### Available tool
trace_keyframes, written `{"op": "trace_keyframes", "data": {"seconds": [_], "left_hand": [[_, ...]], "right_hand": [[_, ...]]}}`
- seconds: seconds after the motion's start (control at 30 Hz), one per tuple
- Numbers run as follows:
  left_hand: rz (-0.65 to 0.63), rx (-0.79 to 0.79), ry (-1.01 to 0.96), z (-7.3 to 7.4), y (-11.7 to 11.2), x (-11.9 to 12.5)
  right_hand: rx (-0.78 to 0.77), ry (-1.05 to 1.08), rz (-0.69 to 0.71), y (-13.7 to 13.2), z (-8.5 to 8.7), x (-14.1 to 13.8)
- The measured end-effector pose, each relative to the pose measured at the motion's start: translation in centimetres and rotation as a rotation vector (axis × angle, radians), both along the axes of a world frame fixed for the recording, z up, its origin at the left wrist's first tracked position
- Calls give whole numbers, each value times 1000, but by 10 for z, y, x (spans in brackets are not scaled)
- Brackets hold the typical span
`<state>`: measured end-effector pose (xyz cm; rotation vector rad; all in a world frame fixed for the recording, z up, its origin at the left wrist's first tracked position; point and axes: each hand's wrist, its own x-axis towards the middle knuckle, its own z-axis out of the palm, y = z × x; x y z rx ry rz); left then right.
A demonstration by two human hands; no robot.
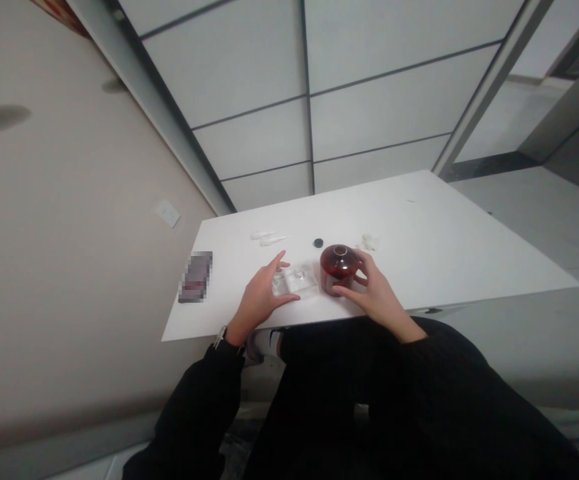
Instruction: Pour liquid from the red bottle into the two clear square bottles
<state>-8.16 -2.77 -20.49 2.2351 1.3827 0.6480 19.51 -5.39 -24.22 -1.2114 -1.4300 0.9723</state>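
A squat dark red jar [338,267] with a round open mouth stands on the white table [444,247]. My right hand [375,293] curls round its right side, thumb in front and fingers behind. My left hand [262,297] rests beside a clear shallow box [297,281], fingers spread, thumb and forefinger bracketing its left end. The box touches the jar's left side.
A small black cap [318,243] lies behind the jar. Two white slender objects [267,238] lie at the back left, a crumpled white bit [370,241] at the back right. A blurred dark flat item [196,277] sits at the table's left edge, next to the wall.
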Motion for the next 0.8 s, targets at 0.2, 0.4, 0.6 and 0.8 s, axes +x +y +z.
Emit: {"op": "trace_keyframes", "data": {"seconds": [0.2, 0.4, 0.6, 0.8], "left_hand": [[-4, -42, -24, 1, 14, -1], [-61, -52, -31, 3, 40, -9], [-122, -54, -17, 5, 76, -18], [-138, -49, -47, -2, 94, -21]], "right_hand": [[17, -65, 86, 13, 4, -3], [62, -116, 161, 37, 7, -6], [84, -149, 231, 71, 7, -10], [74, -198, 235, 84, 5, -7]]}}
